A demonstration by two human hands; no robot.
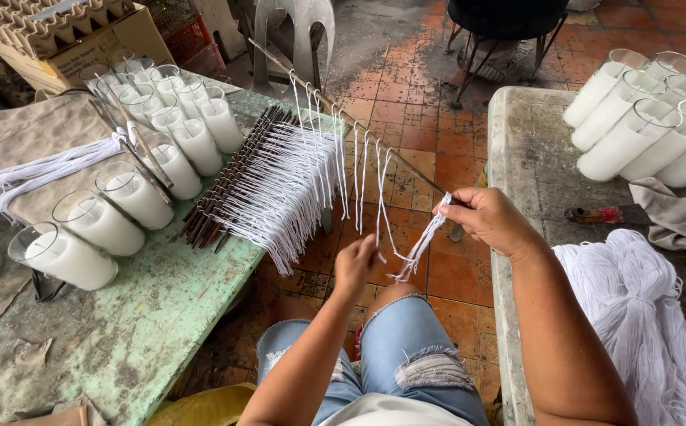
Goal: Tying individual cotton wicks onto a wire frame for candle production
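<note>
A seated person loops white string onto a thin stick (358,130) held out over the tiled floor (429,118), its far end resting on the green counter (161,300). Several loops already hang spaced along the stick, and the stretch nearest the right hand (489,221) looks bare. A stack of sticks already strung (264,177) lies on the counter beside rows of glass jars of white wax (145,158), while a large heap of loose string (643,315) waits on the grey counter (516,158) at right. The right hand grips the near end of the stick, fingers pressed together around it and a string loop (418,248); the left hand (356,264), raised below it, pinches the loop's hanging end.
</note>
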